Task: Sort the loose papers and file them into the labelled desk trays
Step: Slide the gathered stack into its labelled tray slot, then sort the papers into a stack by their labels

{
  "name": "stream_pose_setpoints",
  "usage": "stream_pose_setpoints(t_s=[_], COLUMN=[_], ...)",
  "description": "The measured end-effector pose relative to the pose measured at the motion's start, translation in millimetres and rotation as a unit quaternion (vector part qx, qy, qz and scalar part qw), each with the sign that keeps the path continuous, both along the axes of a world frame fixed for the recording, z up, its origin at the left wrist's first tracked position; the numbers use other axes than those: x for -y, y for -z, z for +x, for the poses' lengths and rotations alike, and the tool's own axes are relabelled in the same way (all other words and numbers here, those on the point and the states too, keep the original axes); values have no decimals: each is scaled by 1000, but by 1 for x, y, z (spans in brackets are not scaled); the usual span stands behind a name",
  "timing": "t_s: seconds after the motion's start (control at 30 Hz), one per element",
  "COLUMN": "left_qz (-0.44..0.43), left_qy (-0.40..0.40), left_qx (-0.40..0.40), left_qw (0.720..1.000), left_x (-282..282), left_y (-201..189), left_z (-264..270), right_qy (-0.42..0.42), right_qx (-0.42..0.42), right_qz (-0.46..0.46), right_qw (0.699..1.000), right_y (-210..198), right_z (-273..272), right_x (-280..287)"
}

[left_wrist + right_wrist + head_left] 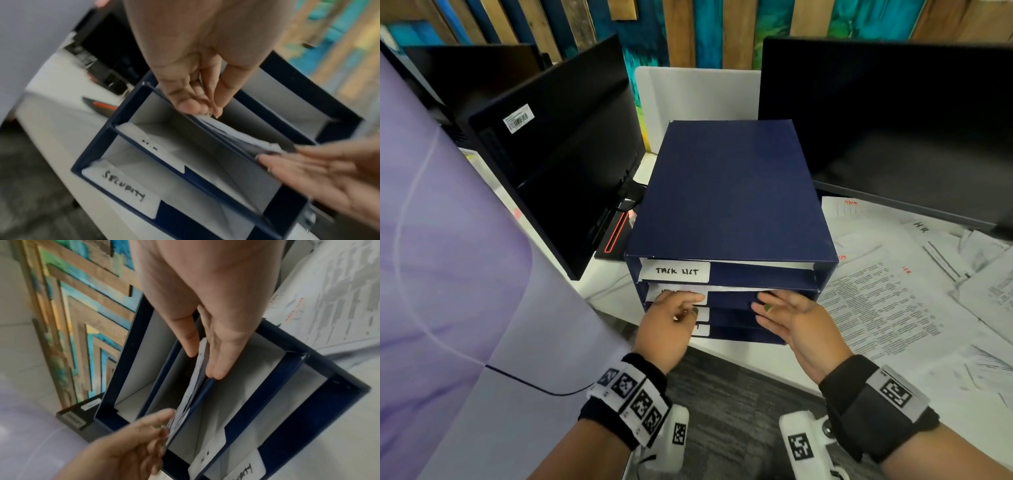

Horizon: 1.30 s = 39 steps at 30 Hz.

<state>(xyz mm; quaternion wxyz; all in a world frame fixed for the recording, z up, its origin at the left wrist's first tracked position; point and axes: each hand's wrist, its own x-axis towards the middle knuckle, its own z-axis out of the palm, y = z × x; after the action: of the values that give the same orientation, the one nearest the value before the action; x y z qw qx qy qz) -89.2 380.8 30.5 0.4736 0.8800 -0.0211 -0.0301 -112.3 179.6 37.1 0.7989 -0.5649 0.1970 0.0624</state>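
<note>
Both hands, the left hand (671,317) pinching and the right hand (789,313) flat-fingered, are easing a sheet (236,136) into the organiser's (726,192) second tray, probably needing one last push.

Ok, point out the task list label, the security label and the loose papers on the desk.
Task list label (676,271): head view, middle of the handwriting.
Security label (123,186): left wrist view, on the handwritten word.
Loose papers (887,308): head view, on the printed sheet right of the trays.
</note>
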Motion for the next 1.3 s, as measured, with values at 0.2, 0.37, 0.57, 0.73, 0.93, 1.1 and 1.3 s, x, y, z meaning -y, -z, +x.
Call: stream_pose_setpoints(t_s=[0.2,0.37,0.57,0.73,0.93,1.1,1.3], left_qz=[255,327,369,377,353,320,246], left_qy=[103,100,144,147,149,168,268], left_qx=[151,169,130,45,16,81,156], left_qw=[949,924,909,913,924,929,918], left_x=[5,10,14,22,27,40,73], left_y=[20,27,26,23,20,6,-14], left_z=[2,14,25,43,54,35,-6], right_qy=[-156,-165,-155,-163,-145,-203,-294], right_qx=[196,238,172,116,120,157,171], right_qz=[-567,-688,-720,-695,-671,-628,-609], right_qw=[784,665,654,691,717,735,717], right_y=[14,20,29,26,18,16,1], right_z=[-10,-5,15,32,42,30,-3], right_x=[-2,-13,-15,-16,-15,-8,21])
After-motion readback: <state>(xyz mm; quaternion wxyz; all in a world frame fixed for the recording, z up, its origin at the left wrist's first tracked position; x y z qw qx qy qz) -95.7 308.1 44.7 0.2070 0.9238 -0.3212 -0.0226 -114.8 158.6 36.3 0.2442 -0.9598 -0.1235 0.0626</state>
